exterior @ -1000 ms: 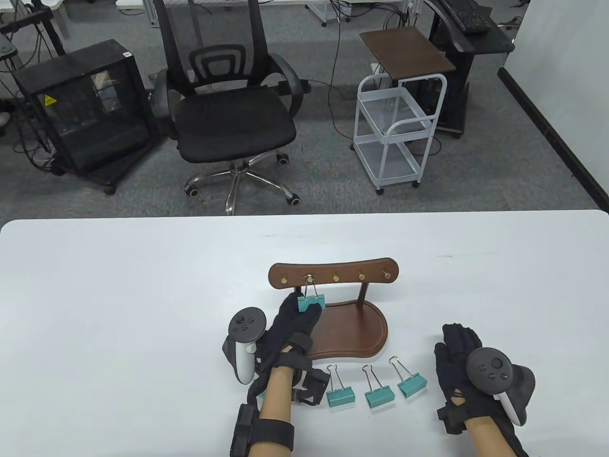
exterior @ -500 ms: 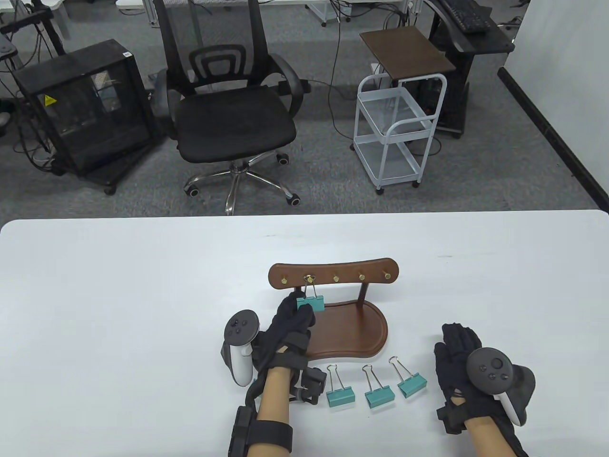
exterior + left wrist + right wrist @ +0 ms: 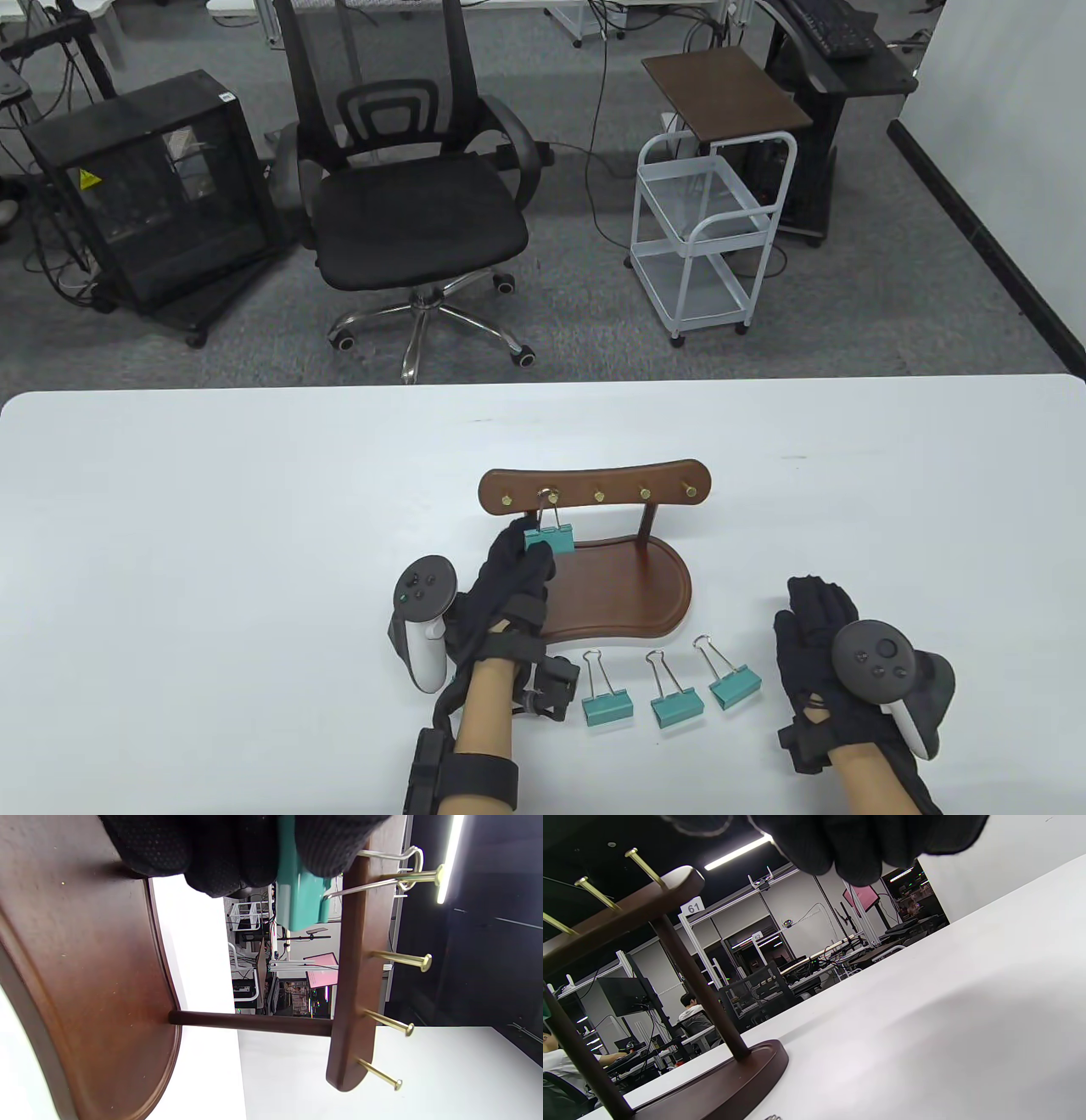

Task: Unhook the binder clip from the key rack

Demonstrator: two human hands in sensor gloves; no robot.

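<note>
A dark wooden key rack (image 3: 594,488) with several brass pegs stands on its base (image 3: 628,594) at the table's middle. A teal binder clip (image 3: 551,536) hangs by its wire handle from the second peg from the left. My left hand (image 3: 517,564) pinches the clip's teal body from below. In the left wrist view the fingers (image 3: 331,844) grip the clip (image 3: 299,899) and its wire loop (image 3: 407,861) sits round the peg. My right hand (image 3: 819,632) rests flat on the table, right of the rack, holding nothing.
Three more teal binder clips (image 3: 607,703) (image 3: 676,706) (image 3: 734,686) lie in a row in front of the rack's base. The white table (image 3: 212,526) reaches far to the left and right. An office chair and a cart stand beyond its far edge.
My left hand has closed round the hanging clip and shifted it slightly left and up; the wire still sits on the peg. My right hand has not moved.
</note>
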